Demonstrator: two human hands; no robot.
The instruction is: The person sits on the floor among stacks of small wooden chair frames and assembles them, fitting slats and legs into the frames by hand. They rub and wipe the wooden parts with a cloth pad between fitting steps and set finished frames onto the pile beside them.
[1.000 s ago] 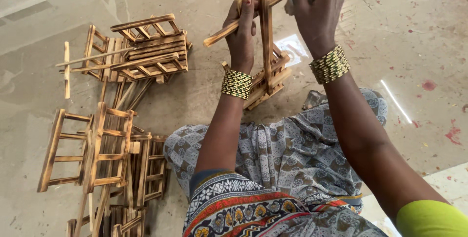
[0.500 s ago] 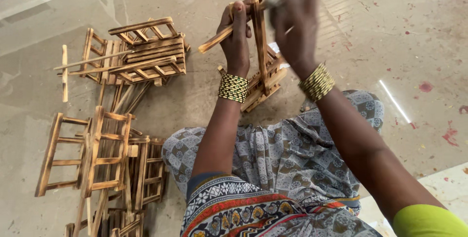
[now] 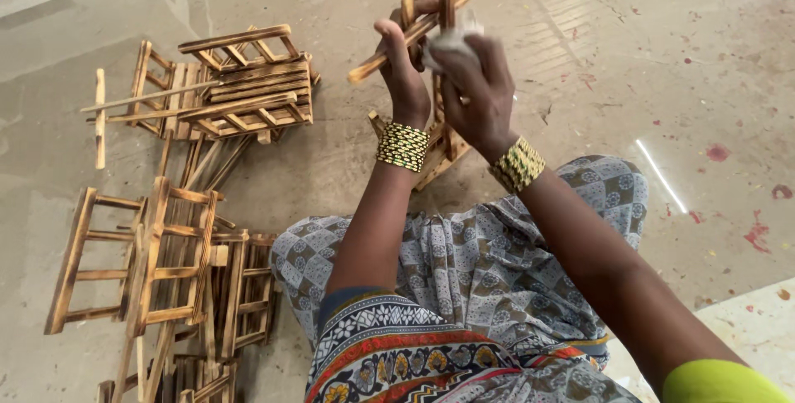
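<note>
L hand (image 3: 403, 63) grips wooden frame (image 3: 444, 80); R hand (image 3: 474, 80) pinches white cloth (image 3: 451, 37) shut against it. Rub w/ steady frame, short strokes.

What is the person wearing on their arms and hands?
Both forearms are bare. The left hand has a stack of thin green-and-gold bangles at the wrist. The right hand has a stack of gold-coloured bangles at its wrist. A bright lime-green sleeve shows high on the right arm. No gloves; I cannot make out any rings.

The right hand (image 3: 468, 80) has slid down from the wooden frame's (image 3: 439, 47) top, pressing a pale cloth (image 3: 451, 37) against it.
</note>
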